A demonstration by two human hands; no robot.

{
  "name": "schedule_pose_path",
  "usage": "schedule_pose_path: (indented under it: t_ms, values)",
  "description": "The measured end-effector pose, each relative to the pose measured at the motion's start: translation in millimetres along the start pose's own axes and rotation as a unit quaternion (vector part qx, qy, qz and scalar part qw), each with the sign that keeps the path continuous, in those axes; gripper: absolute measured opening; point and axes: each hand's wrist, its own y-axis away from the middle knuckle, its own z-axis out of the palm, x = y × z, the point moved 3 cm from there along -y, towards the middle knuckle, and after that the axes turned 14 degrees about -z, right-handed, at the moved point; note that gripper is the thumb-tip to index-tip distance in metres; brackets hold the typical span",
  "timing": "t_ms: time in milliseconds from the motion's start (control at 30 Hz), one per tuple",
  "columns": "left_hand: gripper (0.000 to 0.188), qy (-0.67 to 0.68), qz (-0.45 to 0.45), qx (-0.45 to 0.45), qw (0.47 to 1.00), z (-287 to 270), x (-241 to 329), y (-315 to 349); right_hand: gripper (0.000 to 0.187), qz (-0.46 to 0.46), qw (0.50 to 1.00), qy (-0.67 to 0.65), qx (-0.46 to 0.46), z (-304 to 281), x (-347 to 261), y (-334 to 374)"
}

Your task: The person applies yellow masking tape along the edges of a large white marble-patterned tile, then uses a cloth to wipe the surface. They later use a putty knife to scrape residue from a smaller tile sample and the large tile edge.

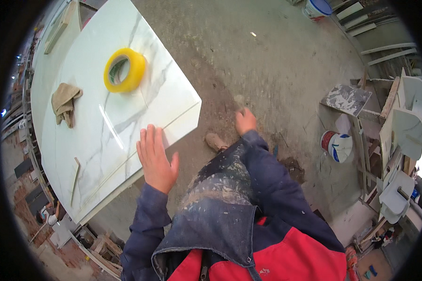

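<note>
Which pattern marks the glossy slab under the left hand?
Glossy white slab: grey marble-like veins, best in head view.

Stained grey floor [286, 70]; wooden plank [390, 97] at right.

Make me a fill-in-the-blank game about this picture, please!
1. The roll of tape on the white marbled slab is ____ in colour.
2. The hand over the slab's edge is the person's ____ one.
3. The jacket the person wears is dark blue and ____.

Missing words: yellow; left; red.
</note>
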Motion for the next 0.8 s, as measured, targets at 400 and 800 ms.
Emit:
schedule_pose_path:
  t_ms: [400,800]
  values:
    - [0.089,-0.005,-0.007,-0.009,1.0,3.9,-4.3,-2.5,0.018,-0.127,0.975,-0.181,-0.003,-28.0,-127.2,40.7]
    - [0.077,0.041,-0.172,0.062,0.982,-2.2,-125.5,63.0,0.023,-0.08,0.978,-0.191,0.012,-108.2,-133.9,18.5]
